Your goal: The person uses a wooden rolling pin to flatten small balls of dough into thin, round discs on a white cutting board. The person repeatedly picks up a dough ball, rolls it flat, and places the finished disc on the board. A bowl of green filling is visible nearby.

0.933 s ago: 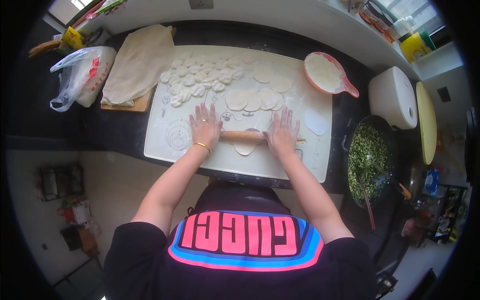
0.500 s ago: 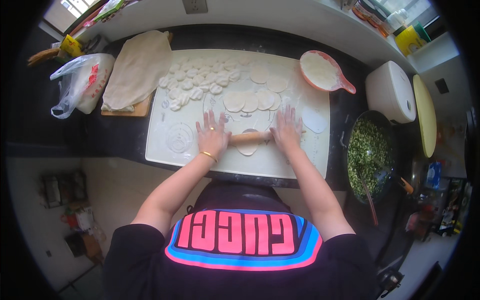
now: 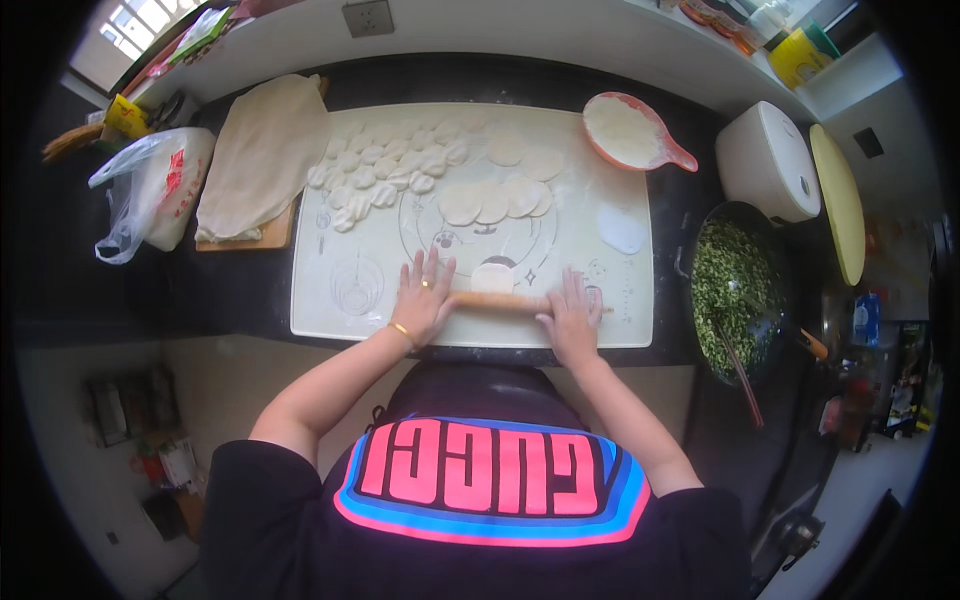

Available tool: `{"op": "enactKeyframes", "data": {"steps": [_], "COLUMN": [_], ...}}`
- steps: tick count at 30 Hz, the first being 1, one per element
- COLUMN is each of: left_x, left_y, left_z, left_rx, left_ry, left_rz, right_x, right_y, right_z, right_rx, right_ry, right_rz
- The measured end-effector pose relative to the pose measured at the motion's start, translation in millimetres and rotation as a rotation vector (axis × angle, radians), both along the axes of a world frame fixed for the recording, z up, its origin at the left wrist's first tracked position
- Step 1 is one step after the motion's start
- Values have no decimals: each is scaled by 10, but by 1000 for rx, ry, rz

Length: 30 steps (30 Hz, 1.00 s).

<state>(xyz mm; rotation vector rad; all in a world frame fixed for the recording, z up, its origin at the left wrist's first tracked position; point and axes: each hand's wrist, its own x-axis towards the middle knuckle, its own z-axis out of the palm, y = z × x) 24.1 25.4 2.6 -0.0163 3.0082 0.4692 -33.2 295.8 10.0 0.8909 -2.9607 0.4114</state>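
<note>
A wooden rolling pin [image 3: 500, 301] lies crosswise near the front of the floured, pale mat [image 3: 325, 265]. My left hand [image 3: 425, 297] presses its palm on the pin's left end, fingers stretched forward and apart. On the other end rests my right hand [image 3: 573, 318], also flat with spread fingers. Between them a small dough round [image 3: 493, 277] shows beyond the pin; its near part is hidden. Farther up the mat lie several rolled dough wrappers [image 3: 495, 202], some overlapping. Many small dough pieces [image 3: 375, 165] cover the mat's far left.
At the far right stands a red-rimmed bowl of flour [image 3: 625, 130], with a white scraper [image 3: 622, 230] nearer. A wok of chopped greens [image 3: 735, 290] sits to the right, beside a white appliance [image 3: 768, 165]. On the left are a dough sheet [image 3: 262, 150] on a board and a plastic bag [image 3: 155, 190].
The rolling pin and both hands have come closer to my body. More of the dough round now shows on the pin's far side. The whole view has shifted slightly.
</note>
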Motion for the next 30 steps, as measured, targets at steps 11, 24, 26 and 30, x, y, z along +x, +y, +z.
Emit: {"op": "enactKeyframes", "data": {"steps": [11, 24, 26, 30], "left_x": [-794, -124, -409, -583], "left_y": [309, -99, -56, -8], "left_z": [214, 46, 87, -8], "left_rx": [359, -81, -101, 170], "left_ry": [-346, 101, 146, 89], "left_rz": [-60, 6, 23, -146], "right_x": [453, 455, 295, 263], "right_y": [193, -98, -107, -110], "right_z": [25, -17, -147, -84], "right_rx": [-160, -46, -33, -71], "right_ry": [16, -49, 39, 47], "right_rz": [-9, -227, -255, -161]}}
